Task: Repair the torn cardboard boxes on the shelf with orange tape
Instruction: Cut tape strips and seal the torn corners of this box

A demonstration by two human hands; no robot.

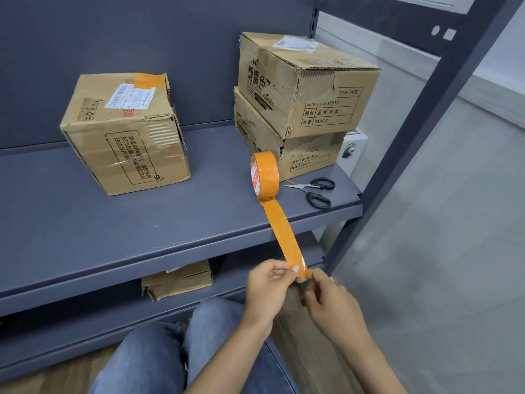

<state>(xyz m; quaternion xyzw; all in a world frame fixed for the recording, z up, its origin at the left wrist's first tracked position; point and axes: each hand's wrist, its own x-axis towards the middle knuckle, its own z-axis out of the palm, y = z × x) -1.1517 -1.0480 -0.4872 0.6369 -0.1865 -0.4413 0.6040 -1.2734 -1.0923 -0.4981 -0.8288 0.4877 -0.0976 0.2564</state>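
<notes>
An orange tape roll (264, 174) stands on edge on the grey shelf (113, 228), in front of the stacked boxes. A strip of orange tape (284, 234) runs from it past the shelf's front edge. My left hand (267, 288) and my right hand (332, 302) both pinch the strip's free end. A torn cardboard box (125, 135) sits at the left with an orange patch on its top. At the right, a torn upper box (306, 81) rests on a torn lower box (287, 149).
Black-handled scissors (315, 190) lie on the shelf right of the roll. Flattened cardboard (176, 280) lies on the lower shelf. A slanted grey upright (426, 132) frames the shelf's right end. My knees in jeans (170, 351) are below the hands.
</notes>
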